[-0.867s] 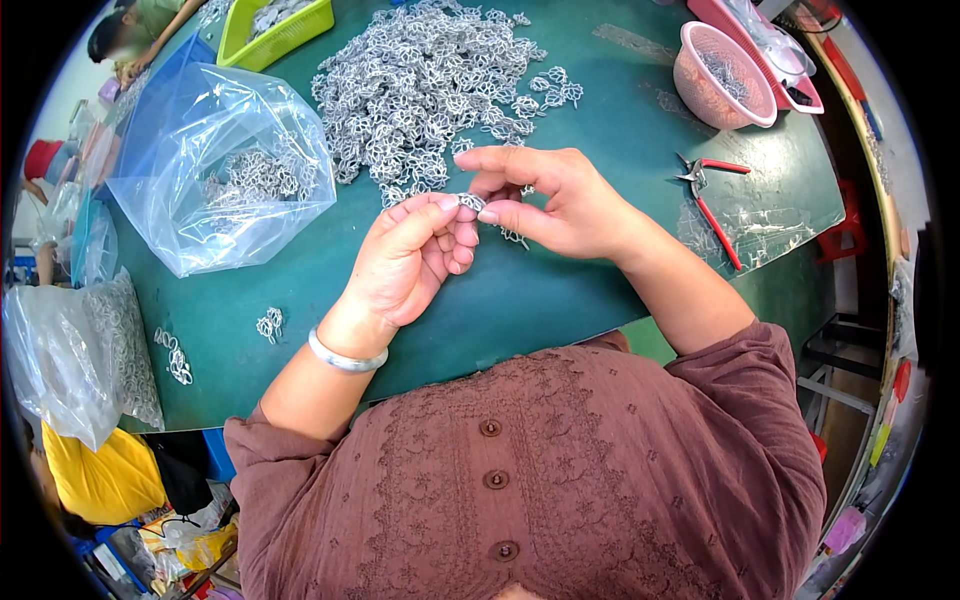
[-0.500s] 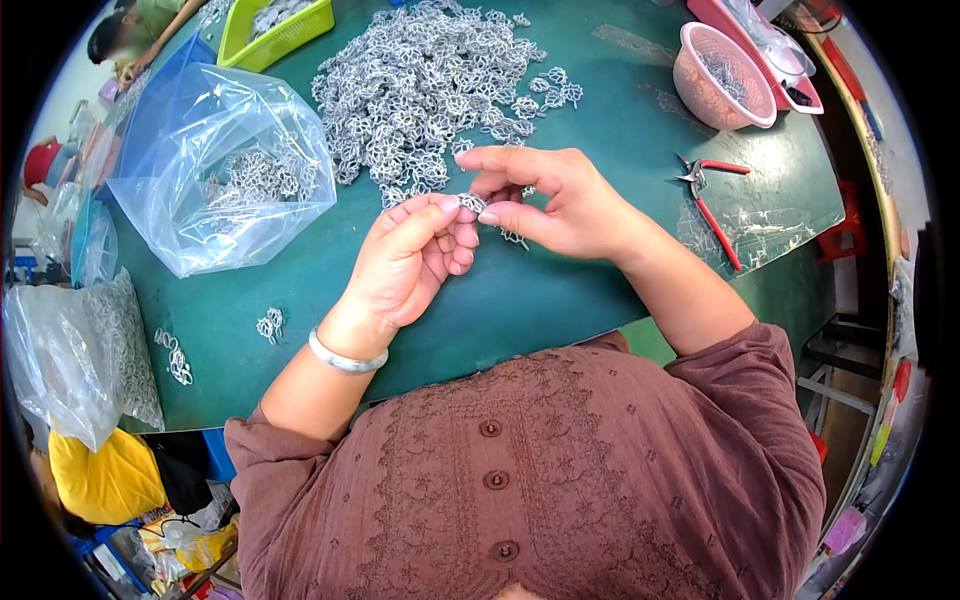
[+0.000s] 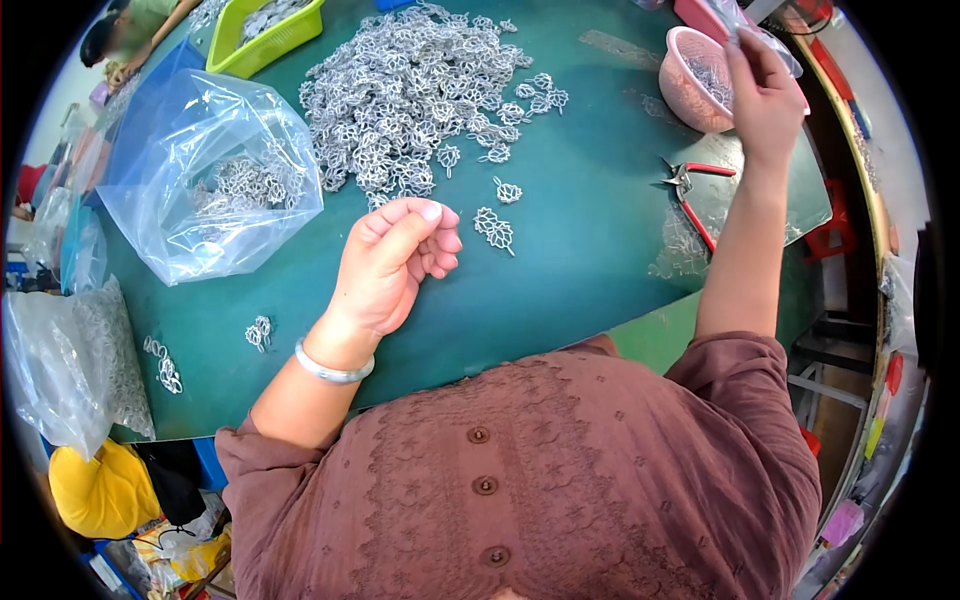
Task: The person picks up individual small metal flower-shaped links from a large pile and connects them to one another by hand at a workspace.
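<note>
My left hand is closed above the middle of the table, thumb over curled fingers; whatever lies inside is hidden. At the upper right, my right hand reaches beyond the pink basket. Its fingers are bent together against clear plastic in a pink tray, and I cannot make out what they hold. Beyond my left hand lies a large heap of silver leaf-shaped wire pieces. Beside that hand are a loose leaf piece and a small joined cluster.
Red-handled pliers lie below the pink basket. An open clear bag of wire pieces stands left of the heap, with a green basket behind it. A filled bag sits at the left edge. Another person is at far left.
My hands have parted. The right one moved up and right to the pink tray, while the left stayed near its place and closed further. The leaf piece between them is out of sight.
</note>
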